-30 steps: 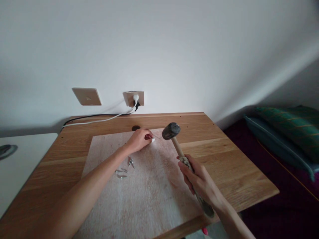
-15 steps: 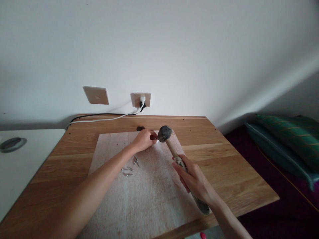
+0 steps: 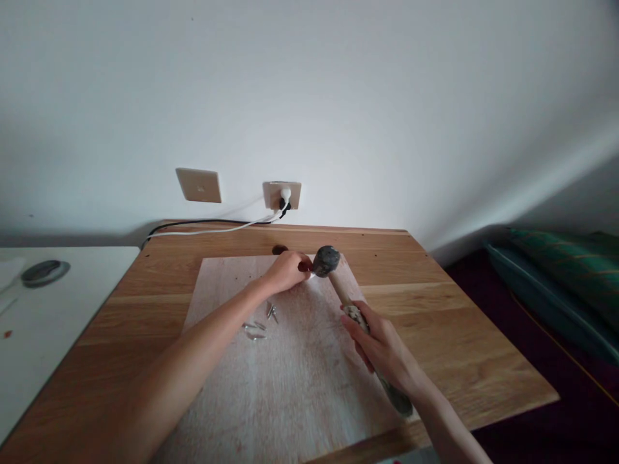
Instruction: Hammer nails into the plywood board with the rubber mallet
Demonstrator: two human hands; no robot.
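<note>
Nearest, our right hand (image 3: 382,348) is closed in a full fist around the wooden handle of the hammer (image 3: 326,261). The butt end sticks out behind the wrist, and the dark head lies ahead and to the left of the knuckles, low over the pale board (image 3: 290,393). Left of this hand, beside our left forearm, a few loose nails (image 3: 258,325) lie on the board. Farther on, our left hand (image 3: 285,272) rests on the board with thumb and forefinger pinched on a small object (image 3: 310,274), too small to identify, just beside the hammer head; whether the two touch we cannot tell. The board lies on a wooden desk (image 3: 459,335). Beyond both hands, two cables (image 3: 207,229) run along the desk's far edge to a wall socket (image 3: 282,194), with a wall plate (image 3: 199,185) to its left. Far right of the right hand lies a green cushion (image 3: 570,270); far left of the left hand, a white surface (image 3: 58,316) carries a grey disc (image 3: 43,271).
</note>
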